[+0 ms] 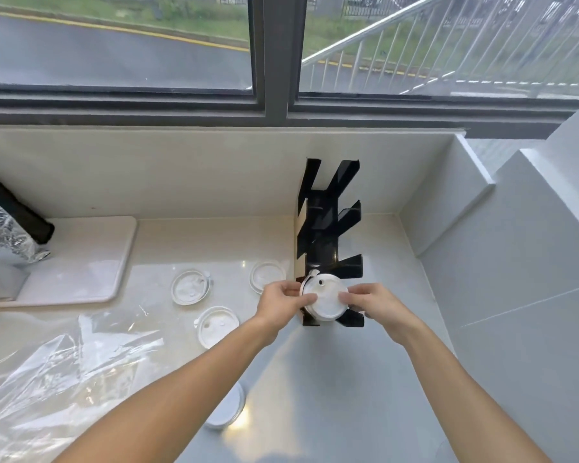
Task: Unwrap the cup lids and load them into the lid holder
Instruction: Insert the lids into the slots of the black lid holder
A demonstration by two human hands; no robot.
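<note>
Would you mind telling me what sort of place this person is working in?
Probably a drinks-prep counter in a café or kitchen, beside a window. A black lid holder stands on a pale stone-look counter, loose cup lids lie beside it, and the window overlooks a road.

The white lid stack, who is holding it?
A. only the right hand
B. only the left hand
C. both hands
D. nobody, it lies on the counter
C: the left hand and the right hand each pinch a side of the white lid stack, at the near end of the black lid holder.
</note>
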